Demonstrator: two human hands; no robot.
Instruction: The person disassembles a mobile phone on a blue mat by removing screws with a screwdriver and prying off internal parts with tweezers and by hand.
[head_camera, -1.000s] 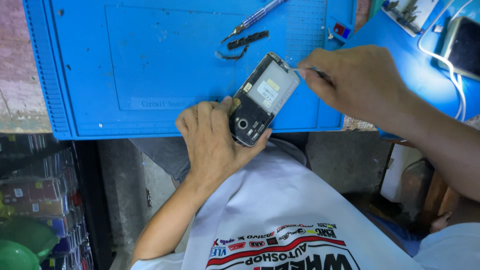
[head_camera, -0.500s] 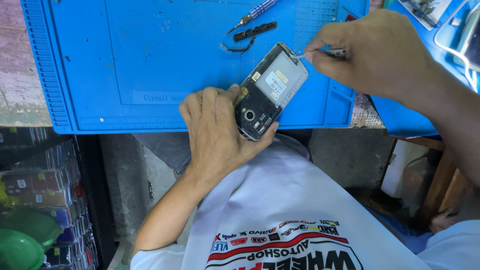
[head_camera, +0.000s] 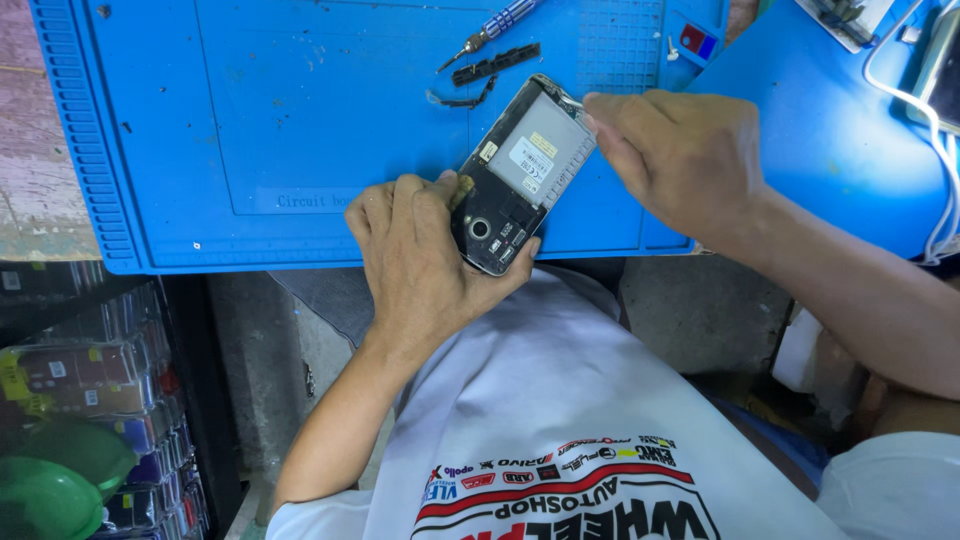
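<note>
Head view: both hands (head_camera: 420, 260) grip opened phone (head_camera: 520, 175).

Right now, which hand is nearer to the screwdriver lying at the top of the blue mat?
Right. The right hand works at the opened phone's top edge, just below-right of the screwdriver; the left hand grips the phone's lower end, farther down.

Left hand (head_camera: 420, 262) raised from below, wrist straight, fingers curled shut in a firm grip. Right hand (head_camera: 685, 150) reaching in from the right, forearm angled down, fingertips (head_camera: 598, 112) pinched together.
</note>
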